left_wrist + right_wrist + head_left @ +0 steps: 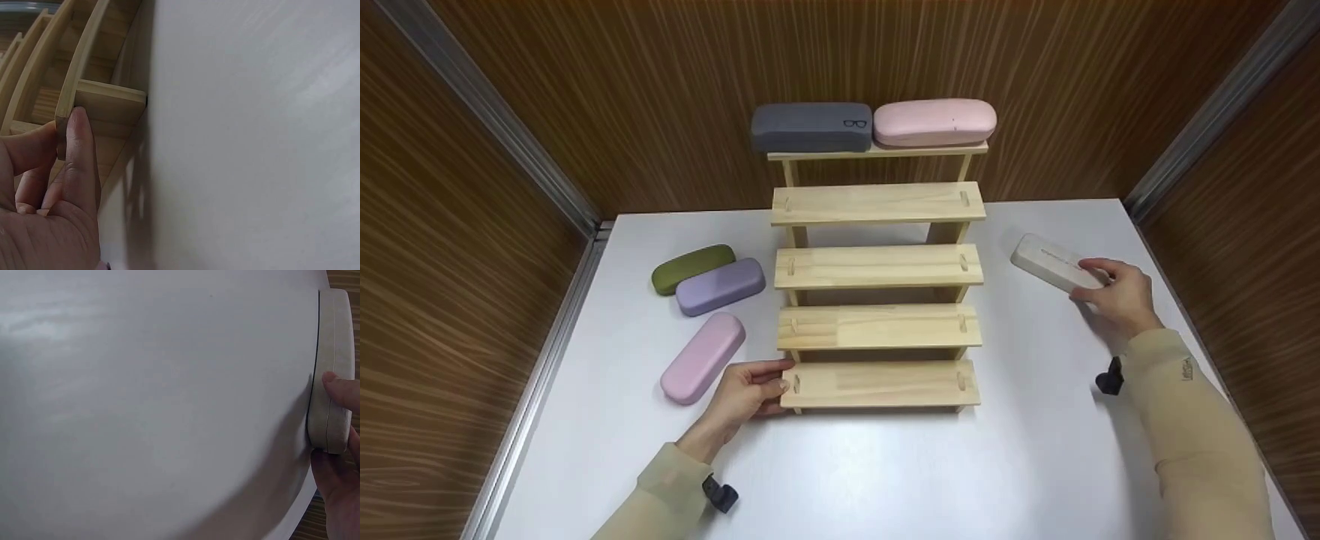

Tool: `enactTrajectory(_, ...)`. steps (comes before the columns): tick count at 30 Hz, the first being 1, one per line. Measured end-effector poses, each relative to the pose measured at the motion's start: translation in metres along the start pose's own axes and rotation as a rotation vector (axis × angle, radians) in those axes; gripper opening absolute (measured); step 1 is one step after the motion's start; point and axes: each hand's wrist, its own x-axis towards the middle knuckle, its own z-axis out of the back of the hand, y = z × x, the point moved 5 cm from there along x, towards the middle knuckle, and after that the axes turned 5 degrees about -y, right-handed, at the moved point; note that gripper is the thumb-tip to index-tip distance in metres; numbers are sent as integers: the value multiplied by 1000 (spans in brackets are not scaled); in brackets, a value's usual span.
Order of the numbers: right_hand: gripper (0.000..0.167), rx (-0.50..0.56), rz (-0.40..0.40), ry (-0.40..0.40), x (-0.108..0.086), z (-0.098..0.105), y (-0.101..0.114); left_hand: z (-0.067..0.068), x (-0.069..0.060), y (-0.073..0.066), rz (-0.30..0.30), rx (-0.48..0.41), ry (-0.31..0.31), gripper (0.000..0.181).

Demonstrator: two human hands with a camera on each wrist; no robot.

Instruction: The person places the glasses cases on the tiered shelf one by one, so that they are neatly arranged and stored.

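Note:
My left hand (745, 394) pinches the left end of the lowest step of a pale wooden tiered rack (877, 384). In the left wrist view, the thumb lies on one side of the board (70, 107) and a straight finger on the other. Over on the right, my right hand (1121, 296) holds the near end of a whitish glasses case (1051, 262) with small lettering on its lid. The right wrist view shows this case (333, 343) on the white surface, gripped between thumb and fingers. Some right-hand fingers are out of sight behind it.
On the rack's top step sit a dark grey glasses case (810, 127) and a light pink one (935, 122). Left of the rack lie a green case (690, 268), a lilac case (721, 286) and a pink case (703, 358). Wood-grain panels (675, 97) enclose the white table (885, 480).

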Motion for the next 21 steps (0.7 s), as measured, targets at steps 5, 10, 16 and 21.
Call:
enactTrajectory(5,73,-35,11,14,-1,-1,1,0,0,0,-3,-2,-1,48)
enactTrajectory(10,73,-41,-8,40,-1,-1,2,0,0,0,0,-4,-8,48)
enactTrajectory(16,72,-46,-5,85,-4,5,4,0,0,0,-2,20,-21,48)
enactTrajectory(21,68,-72,57,88,-10,13,10,0,0,0,3,9,-28,47)
